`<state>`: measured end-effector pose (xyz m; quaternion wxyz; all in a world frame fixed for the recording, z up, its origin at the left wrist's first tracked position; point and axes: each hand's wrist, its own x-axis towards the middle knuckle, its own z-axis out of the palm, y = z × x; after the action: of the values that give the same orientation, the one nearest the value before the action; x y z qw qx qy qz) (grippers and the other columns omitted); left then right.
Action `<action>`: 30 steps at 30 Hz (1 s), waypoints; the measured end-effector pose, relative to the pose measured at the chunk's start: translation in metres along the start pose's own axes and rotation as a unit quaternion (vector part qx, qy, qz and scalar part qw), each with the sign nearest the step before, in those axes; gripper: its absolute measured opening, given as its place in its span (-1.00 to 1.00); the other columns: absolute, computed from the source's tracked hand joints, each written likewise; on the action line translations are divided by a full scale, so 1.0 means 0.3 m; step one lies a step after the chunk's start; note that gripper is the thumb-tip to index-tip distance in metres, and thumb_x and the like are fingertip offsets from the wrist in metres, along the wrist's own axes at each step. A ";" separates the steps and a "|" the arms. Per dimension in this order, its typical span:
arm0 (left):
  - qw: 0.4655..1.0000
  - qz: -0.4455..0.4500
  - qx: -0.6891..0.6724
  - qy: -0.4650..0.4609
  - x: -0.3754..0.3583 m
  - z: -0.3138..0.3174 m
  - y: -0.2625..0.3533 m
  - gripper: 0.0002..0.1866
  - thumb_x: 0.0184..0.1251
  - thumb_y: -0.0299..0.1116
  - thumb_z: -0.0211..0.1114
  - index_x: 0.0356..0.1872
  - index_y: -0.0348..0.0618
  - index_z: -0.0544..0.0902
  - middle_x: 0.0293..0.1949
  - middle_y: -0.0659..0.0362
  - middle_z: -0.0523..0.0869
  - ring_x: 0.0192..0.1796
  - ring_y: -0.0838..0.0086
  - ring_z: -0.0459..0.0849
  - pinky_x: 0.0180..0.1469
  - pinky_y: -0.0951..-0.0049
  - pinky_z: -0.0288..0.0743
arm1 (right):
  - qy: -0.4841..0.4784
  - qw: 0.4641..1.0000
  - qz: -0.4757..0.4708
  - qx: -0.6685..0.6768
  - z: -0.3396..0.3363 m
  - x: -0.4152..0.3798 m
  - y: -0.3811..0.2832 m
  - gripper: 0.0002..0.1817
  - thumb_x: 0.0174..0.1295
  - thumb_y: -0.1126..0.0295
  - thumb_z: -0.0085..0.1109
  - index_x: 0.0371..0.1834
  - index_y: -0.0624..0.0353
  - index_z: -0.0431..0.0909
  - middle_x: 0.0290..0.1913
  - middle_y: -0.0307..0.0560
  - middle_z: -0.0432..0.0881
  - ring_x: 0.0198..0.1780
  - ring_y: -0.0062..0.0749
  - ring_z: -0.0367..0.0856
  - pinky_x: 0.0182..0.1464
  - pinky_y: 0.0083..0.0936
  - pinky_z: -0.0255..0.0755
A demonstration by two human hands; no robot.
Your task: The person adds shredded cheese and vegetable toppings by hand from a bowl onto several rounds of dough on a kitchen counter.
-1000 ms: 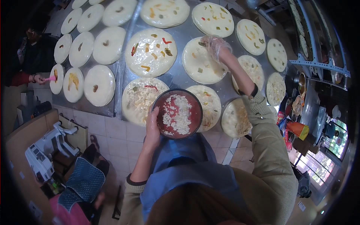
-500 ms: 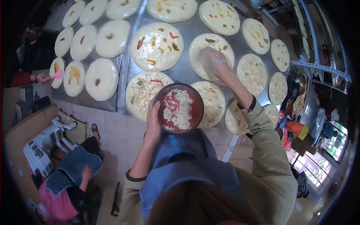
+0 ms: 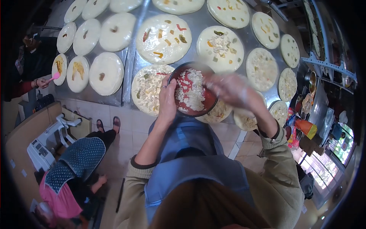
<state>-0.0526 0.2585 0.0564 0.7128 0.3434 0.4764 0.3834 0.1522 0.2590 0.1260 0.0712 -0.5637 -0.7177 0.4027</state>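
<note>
My left hand (image 3: 167, 100) grips the left rim of a dark-edged bowl (image 3: 208, 102) with a red inside, thumb over the edge. White crumbs (image 3: 195, 88), which look like crumbled cheese, lie in the bowl. At its right rim is my right hand (image 3: 233, 91), in a clear plastic glove; motion blurs it, so its fingers cannot be made out. Just beyond the bowl, a round flat dough (image 3: 209, 59) carries pepper pieces and a small heap of white crumbs. The dough (image 3: 143, 93) left of the bowl is strewn with crumbs and peppers.
Several more dough rounds (image 3: 164, 38) cover the metal table (image 3: 129, 72). At far left, a person's hand (image 3: 41, 83) holds a pink brush (image 3: 56, 76) at a dough. Another person in a dotted apron (image 3: 85, 152) is at lower left beside a white scale (image 3: 42, 152). A metal rack (image 3: 328, 66) stands right.
My right hand has come back from the far dough to the bowl, leaving crumbs on that dough. The bowl has shifted right and away from me. The person at lower left has moved an arm.
</note>
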 end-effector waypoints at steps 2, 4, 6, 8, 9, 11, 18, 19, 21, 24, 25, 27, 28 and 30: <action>0.999 0.017 0.042 -0.003 0.005 0.021 -0.005 -0.58 0.40 -0.23 -0.09 0.13 -0.35 0.29 -0.03 0.05 0.53 0.00 0.49 0.48 0.10 0.52 0.32 | -0.043 0.990 -0.069 -0.114 0.083 -0.010 -0.009 -0.68 0.21 0.41 0.03 0.03 0.24 0.45 -0.10 0.13 0.57 0.00 -0.06 0.51 0.07 -0.32 0.36; 0.996 0.031 0.083 -0.004 0.008 0.046 -0.009 -0.58 0.40 -0.22 -0.09 0.13 -0.34 0.29 -0.05 0.06 0.53 -0.03 0.50 0.49 0.09 0.53 0.32 | -0.023 0.994 -0.062 -0.085 0.223 -0.017 0.015 -0.64 0.20 0.44 0.01 0.09 0.21 0.40 -0.03 0.12 0.53 0.06 -0.06 0.46 0.10 -0.31 0.33; 0.997 0.017 0.079 0.010 0.018 0.049 -0.037 -0.58 0.40 -0.22 -0.07 0.13 -0.33 0.29 -0.10 0.07 0.55 -0.08 0.52 0.51 0.03 0.55 0.38 | -0.038 0.997 -0.061 -0.041 0.295 -0.036 0.044 -0.63 0.19 0.42 0.02 0.10 0.18 0.37 -0.03 0.09 0.51 0.04 -0.04 0.47 0.08 -0.29 0.33; 0.998 -0.022 0.050 0.010 0.013 0.069 -0.025 -0.58 0.40 -0.22 -0.06 0.14 -0.33 0.29 -0.11 0.08 0.56 -0.10 0.53 0.52 0.00 0.55 0.40 | -0.082 0.994 -0.065 0.018 0.311 -0.057 0.069 -0.63 0.18 0.35 0.05 0.07 0.14 0.37 -0.12 0.05 0.53 -0.05 0.00 0.51 -0.01 -0.25 0.38; 0.999 -0.027 0.030 0.021 0.011 0.082 -0.026 -0.58 0.40 -0.23 -0.05 0.13 -0.33 0.29 -0.14 0.09 0.57 -0.13 0.54 0.53 -0.04 0.55 0.43 | -0.150 0.985 -0.011 0.088 0.248 -0.050 0.026 -0.65 0.19 0.47 -0.01 0.08 0.15 0.38 0.00 0.09 0.51 0.10 -0.04 0.42 0.12 -0.26 0.28; 0.998 -0.046 0.031 0.010 0.010 0.089 -0.037 -0.58 0.40 -0.23 -0.05 0.13 -0.34 0.30 -0.13 0.07 0.56 -0.12 0.53 0.52 -0.04 0.55 0.42 | -0.161 0.981 0.022 0.104 0.223 -0.059 0.008 -0.68 0.20 0.46 -0.02 0.04 0.12 0.41 -0.04 0.07 0.52 0.07 -0.03 0.44 0.10 -0.25 0.29; 0.998 -0.061 0.027 0.012 0.037 0.100 -0.124 -0.55 0.37 -0.22 -0.02 0.13 -0.35 0.30 -0.10 0.04 0.54 -0.08 0.52 0.49 0.00 0.53 0.39 | -0.083 0.984 0.072 0.143 0.268 -0.088 0.042 -0.77 0.18 0.36 0.03 -0.10 0.10 0.49 -0.14 0.04 0.54 -0.02 -0.06 0.47 0.04 -0.24 0.31; 0.998 -0.059 0.034 0.013 0.040 0.104 -0.124 -0.55 0.37 -0.21 -0.02 0.13 -0.35 0.30 -0.10 0.04 0.54 -0.07 0.52 0.49 0.02 0.53 0.38 | -0.072 0.985 0.061 0.142 0.279 -0.092 0.054 -0.77 0.18 0.35 0.03 -0.10 0.10 0.50 -0.14 0.05 0.55 -0.02 -0.05 0.47 0.05 -0.24 0.30; 0.995 -0.097 0.004 0.010 0.036 0.122 -0.101 -0.55 0.37 -0.21 -0.02 0.13 -0.35 0.31 -0.09 0.04 0.53 -0.05 0.51 0.48 0.05 0.52 0.35 | -0.049 0.988 0.038 0.140 0.289 -0.093 0.070 -0.77 0.18 0.34 0.04 -0.11 0.09 0.51 -0.14 0.05 0.55 -0.01 -0.03 0.46 0.06 -0.23 0.30; 0.995 -0.095 0.004 -0.006 0.053 0.135 -0.103 -0.56 0.37 -0.20 -0.03 0.12 -0.35 0.32 -0.08 0.03 0.52 -0.04 0.49 0.47 0.08 0.51 0.33 | -0.080 0.986 0.053 0.138 0.212 -0.080 0.063 -0.75 0.19 0.33 0.03 -0.08 0.09 0.52 -0.13 0.02 0.59 -0.05 -0.16 0.55 0.02 -0.32 0.38; 0.996 -0.085 0.011 -0.012 0.064 0.140 -0.107 -0.56 0.38 -0.20 -0.03 0.11 -0.34 0.33 -0.07 0.03 0.52 -0.03 0.49 0.47 0.09 0.51 0.32 | -0.063 0.977 0.045 0.198 0.206 -0.076 0.085 -0.76 0.20 0.33 0.03 -0.08 0.10 0.52 -0.13 0.00 0.60 -0.06 -0.23 0.56 0.01 -0.36 0.39; 0.997 -0.068 0.039 -0.023 0.080 0.154 -0.101 -0.56 0.37 -0.20 -0.03 0.11 -0.34 0.33 -0.07 0.03 0.52 -0.03 0.48 0.47 0.09 0.50 0.31 | -0.030 0.948 0.028 0.314 0.191 -0.065 0.135 -0.78 0.22 0.35 0.05 -0.09 0.11 0.53 -0.15 -0.04 0.61 -0.09 -0.36 0.57 -0.02 -0.44 0.41; 0.996 -0.059 0.052 -0.029 0.089 0.163 -0.095 -0.56 0.37 -0.20 -0.03 0.11 -0.34 0.33 -0.07 0.03 0.52 -0.02 0.47 0.47 0.10 0.50 0.30 | -0.032 0.936 0.041 0.349 0.172 -0.053 0.149 -0.79 0.22 0.35 0.06 -0.11 0.12 0.54 -0.17 -0.06 0.61 -0.12 -0.40 0.56 -0.03 -0.48 0.41; 0.997 -0.029 0.066 -0.042 0.101 0.186 -0.091 -0.56 0.37 -0.20 -0.03 0.11 -0.33 0.33 -0.06 0.02 0.51 0.00 0.45 0.46 0.12 0.49 0.28 | -0.035 0.906 0.067 0.416 0.110 -0.031 0.160 -0.82 0.23 0.37 0.07 -0.15 0.14 0.55 -0.21 -0.10 0.61 -0.16 -0.49 0.55 -0.06 -0.55 0.42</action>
<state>0.0136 0.2654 0.0378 0.7185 0.3916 0.4803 0.3158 0.1732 0.2363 0.0756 0.2465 -0.5153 -0.4478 0.6879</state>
